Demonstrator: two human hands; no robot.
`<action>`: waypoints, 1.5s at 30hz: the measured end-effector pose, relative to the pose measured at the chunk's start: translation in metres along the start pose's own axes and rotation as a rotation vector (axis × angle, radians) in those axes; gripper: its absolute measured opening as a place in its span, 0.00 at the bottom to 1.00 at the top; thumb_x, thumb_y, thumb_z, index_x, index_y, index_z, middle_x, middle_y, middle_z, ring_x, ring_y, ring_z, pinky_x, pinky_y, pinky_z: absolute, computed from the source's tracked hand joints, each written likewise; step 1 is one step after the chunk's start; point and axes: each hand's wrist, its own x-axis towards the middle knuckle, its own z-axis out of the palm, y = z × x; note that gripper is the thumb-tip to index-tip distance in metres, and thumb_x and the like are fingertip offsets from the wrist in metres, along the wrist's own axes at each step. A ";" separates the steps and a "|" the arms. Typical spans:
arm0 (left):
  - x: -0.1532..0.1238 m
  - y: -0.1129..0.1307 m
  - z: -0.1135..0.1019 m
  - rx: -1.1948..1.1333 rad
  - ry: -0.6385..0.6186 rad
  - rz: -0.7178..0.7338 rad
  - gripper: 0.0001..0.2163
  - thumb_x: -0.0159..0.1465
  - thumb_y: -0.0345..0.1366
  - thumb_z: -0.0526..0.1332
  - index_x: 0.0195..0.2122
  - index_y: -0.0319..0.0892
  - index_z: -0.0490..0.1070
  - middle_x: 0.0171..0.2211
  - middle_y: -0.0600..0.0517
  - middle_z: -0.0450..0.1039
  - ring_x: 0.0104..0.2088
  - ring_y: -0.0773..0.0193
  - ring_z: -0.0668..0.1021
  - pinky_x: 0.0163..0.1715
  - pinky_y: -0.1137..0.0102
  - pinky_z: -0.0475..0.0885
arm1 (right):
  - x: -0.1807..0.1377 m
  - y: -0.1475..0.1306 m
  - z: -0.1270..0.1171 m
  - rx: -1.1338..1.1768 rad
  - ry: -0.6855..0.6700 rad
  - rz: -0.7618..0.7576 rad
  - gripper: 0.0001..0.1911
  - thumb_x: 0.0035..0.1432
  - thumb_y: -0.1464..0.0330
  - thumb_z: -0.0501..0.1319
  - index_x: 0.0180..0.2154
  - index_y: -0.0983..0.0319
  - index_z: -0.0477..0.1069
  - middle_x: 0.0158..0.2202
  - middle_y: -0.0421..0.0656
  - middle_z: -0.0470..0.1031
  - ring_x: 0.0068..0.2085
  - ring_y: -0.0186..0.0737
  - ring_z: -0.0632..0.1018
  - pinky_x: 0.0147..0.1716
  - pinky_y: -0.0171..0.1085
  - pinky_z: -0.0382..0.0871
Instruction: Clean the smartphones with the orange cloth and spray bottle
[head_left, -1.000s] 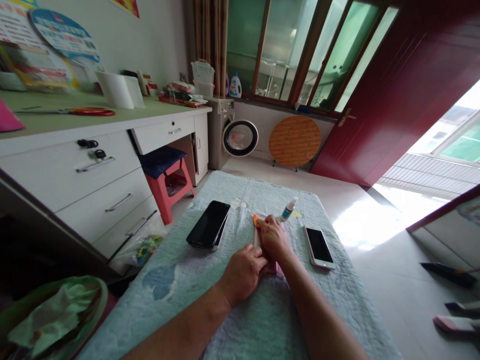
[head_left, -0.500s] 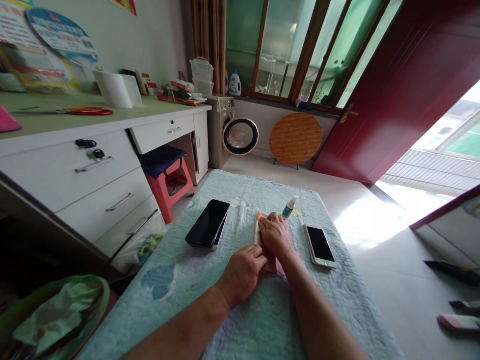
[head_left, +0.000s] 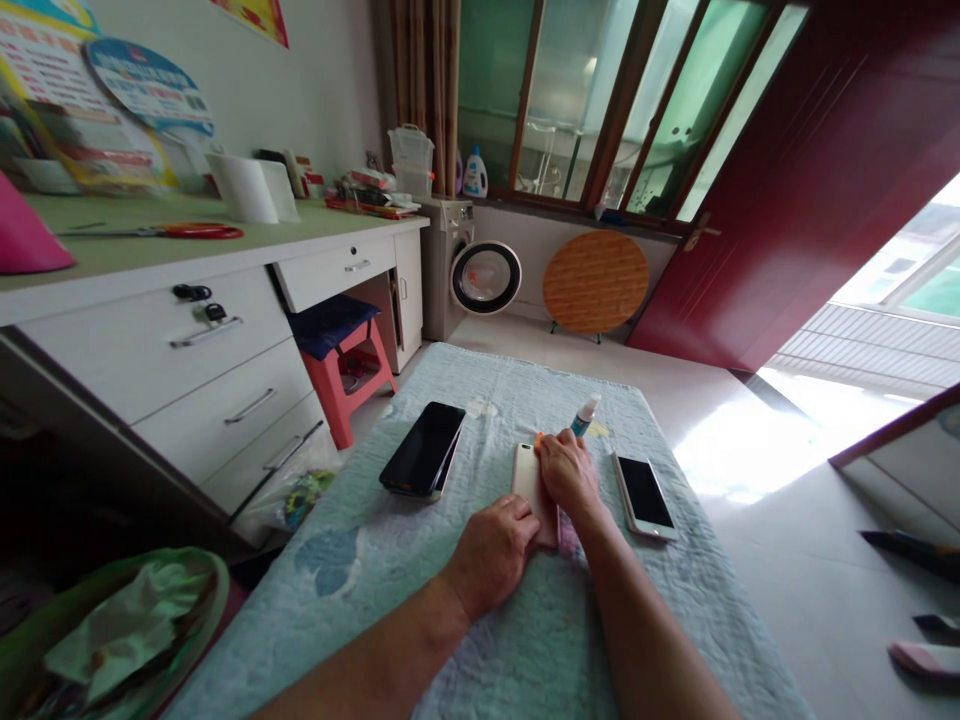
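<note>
A pale gold-pink smartphone [head_left: 529, 482] lies back side up on the quilted cover, its camera at the upper left corner. My left hand [head_left: 499, 545] grips its lower left edge with curled fingers. Bent over the phone's right edge, my right hand [head_left: 568, 467] presses down on an orange cloth [head_left: 539, 440], mostly hidden under the fingers. Just beyond that hand stands a small spray bottle [head_left: 585, 414] with a white top. To the right lies a white phone [head_left: 645, 497] with a dark screen. On the left, a black phone [head_left: 424, 447] rests on another device.
The light blue quilted cover [head_left: 480, 375] spreads over the table. A red stool [head_left: 346, 375] stands by the white desk [head_left: 225, 345]. At lower left is a green-rimmed bin [head_left: 214, 590]. Behind are a washing machine with its door open [head_left: 486, 277] and a round wooden tabletop [head_left: 596, 282].
My right hand has slid to the right across the phone with the orange cloth, uncovering the phone's back and camera. My left hand keeps its hold. The view has shifted slightly.
</note>
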 end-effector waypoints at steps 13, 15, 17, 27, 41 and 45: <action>0.000 -0.003 0.004 -0.041 0.049 0.012 0.09 0.69 0.32 0.54 0.37 0.44 0.74 0.38 0.51 0.72 0.42 0.61 0.74 0.44 0.68 0.70 | 0.003 -0.016 0.005 0.000 -0.046 -0.139 0.18 0.69 0.62 0.46 0.42 0.56 0.74 0.42 0.45 0.70 0.42 0.43 0.66 0.41 0.38 0.57; 0.000 -0.003 0.004 -0.053 0.056 0.009 0.09 0.70 0.35 0.54 0.38 0.44 0.74 0.38 0.51 0.72 0.42 0.61 0.74 0.44 0.68 0.70 | 0.003 -0.021 0.005 0.020 -0.064 -0.189 0.17 0.69 0.61 0.47 0.44 0.52 0.74 0.43 0.44 0.70 0.41 0.43 0.66 0.40 0.38 0.58; 0.000 -0.003 0.004 -0.062 0.060 0.004 0.10 0.70 0.37 0.54 0.37 0.44 0.75 0.38 0.51 0.73 0.42 0.60 0.74 0.44 0.68 0.70 | 0.002 -0.022 0.005 0.046 -0.071 -0.221 0.16 0.68 0.62 0.48 0.46 0.49 0.74 0.44 0.43 0.70 0.41 0.43 0.65 0.40 0.37 0.58; 0.002 -0.004 -0.002 -0.125 0.025 -0.011 0.07 0.66 0.35 0.60 0.44 0.43 0.75 0.46 0.49 0.74 0.49 0.58 0.73 0.50 0.66 0.69 | -0.012 -0.015 -0.012 0.273 -0.204 -0.398 0.15 0.65 0.65 0.55 0.36 0.54 0.81 0.34 0.41 0.69 0.39 0.36 0.69 0.44 0.34 0.61; 0.001 -0.004 -0.006 0.004 0.001 0.000 0.07 0.67 0.33 0.58 0.31 0.42 0.72 0.35 0.52 0.73 0.41 0.60 0.72 0.40 0.68 0.69 | -0.005 0.007 -0.007 0.137 -0.012 -0.010 0.12 0.64 0.69 0.54 0.35 0.59 0.76 0.36 0.43 0.71 0.41 0.38 0.70 0.37 0.33 0.57; 0.001 -0.004 -0.006 0.001 0.002 -0.002 0.07 0.67 0.33 0.59 0.31 0.42 0.72 0.35 0.52 0.73 0.41 0.61 0.72 0.40 0.69 0.68 | -0.004 0.012 -0.007 0.087 -0.041 0.111 0.09 0.63 0.68 0.55 0.35 0.60 0.73 0.37 0.43 0.73 0.38 0.38 0.71 0.31 0.34 0.53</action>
